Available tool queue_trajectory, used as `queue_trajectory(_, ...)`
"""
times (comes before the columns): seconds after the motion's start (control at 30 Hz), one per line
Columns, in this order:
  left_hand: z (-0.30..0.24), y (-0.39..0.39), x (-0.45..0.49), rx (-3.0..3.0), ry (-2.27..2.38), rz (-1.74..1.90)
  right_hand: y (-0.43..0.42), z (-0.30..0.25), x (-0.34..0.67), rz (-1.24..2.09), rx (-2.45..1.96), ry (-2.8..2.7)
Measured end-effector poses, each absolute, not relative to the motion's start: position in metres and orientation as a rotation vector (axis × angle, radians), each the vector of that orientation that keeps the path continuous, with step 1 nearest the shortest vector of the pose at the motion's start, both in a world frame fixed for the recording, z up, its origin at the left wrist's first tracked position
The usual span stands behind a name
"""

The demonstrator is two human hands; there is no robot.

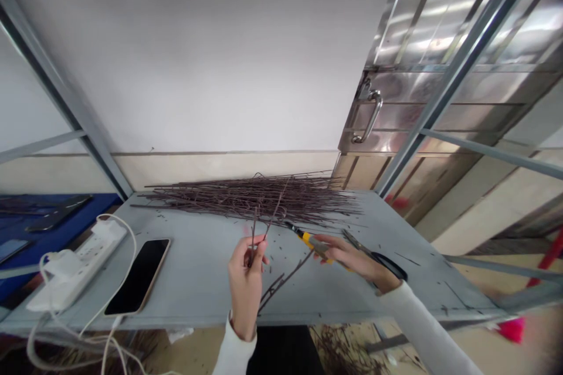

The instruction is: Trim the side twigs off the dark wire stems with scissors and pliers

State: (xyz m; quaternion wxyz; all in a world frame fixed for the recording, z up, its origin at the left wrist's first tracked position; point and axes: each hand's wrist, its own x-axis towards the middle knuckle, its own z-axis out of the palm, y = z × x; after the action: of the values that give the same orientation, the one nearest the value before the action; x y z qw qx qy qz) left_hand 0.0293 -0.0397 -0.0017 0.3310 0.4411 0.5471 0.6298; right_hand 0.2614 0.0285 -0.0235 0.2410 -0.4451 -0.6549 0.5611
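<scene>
My left hand [246, 272] is closed in a pinch on thin dark brown wire stems [281, 282] held upright over the grey table [197, 281]. My right hand [352, 259] grips yellow-handled pliers [308, 239], their jaws pointing left toward the top of the held stems. A long pile of the same dark wire stems [255, 196] lies across the back of the table, just beyond both hands. Small cut bits are scattered over the tabletop around the hands.
A black phone [139, 275] lies face up at the left, beside a white power strip [79, 263] with white cables. Black scissors [378, 255] lie behind my right hand. A metal rack post [440, 99] and a steel door [396, 99] stand at the right.
</scene>
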Motion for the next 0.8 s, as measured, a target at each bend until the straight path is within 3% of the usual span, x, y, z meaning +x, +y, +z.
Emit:
queue_trajectory(0.17,0.000,-0.039,0.025,1.046,1.298,1.617,0.018,-0.002,0.240,1.891,-0.747,-1.394)
queue_trajectory(0.43,0.004,-0.039,0.017,0.975,1.104,1.511,0.008,0.029,0.223,1.570,-0.898,-1.683)
queue_trajectory(0.8,-0.001,-0.040,0.016,1.036,1.108,1.517,0.002,0.026,0.229,1.496,-0.903,-1.762)
